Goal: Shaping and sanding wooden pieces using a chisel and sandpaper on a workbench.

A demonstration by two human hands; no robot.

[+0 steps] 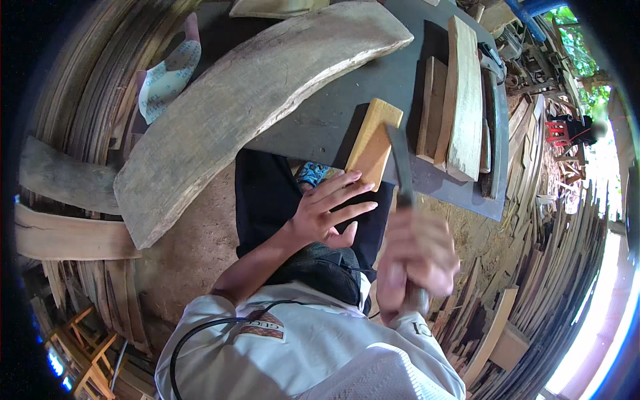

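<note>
A yellowish wooden block [368, 143] lies at the near edge of the dark table. My left hand [328, 208] rests its fingertips against the block's near end, its fingers stretched out and slightly spread. Closed around the handle of a long-handled knife [402, 163], my right hand [417, 253] is smeared by motion. The knife's dark, narrow blade points away from me over the block's right side. Whether the blade touches the wood I cannot tell. Part of the handle shows below the fist.
A large curved slab [247, 100] spans the table's left side and overhangs its edge. Several wood pieces [460, 107] lie at right on the dark tabletop [313, 120], beside a metal tool [492, 63]. Stacked planks [87, 80] stand at left, and more strips [533, 293] at right.
</note>
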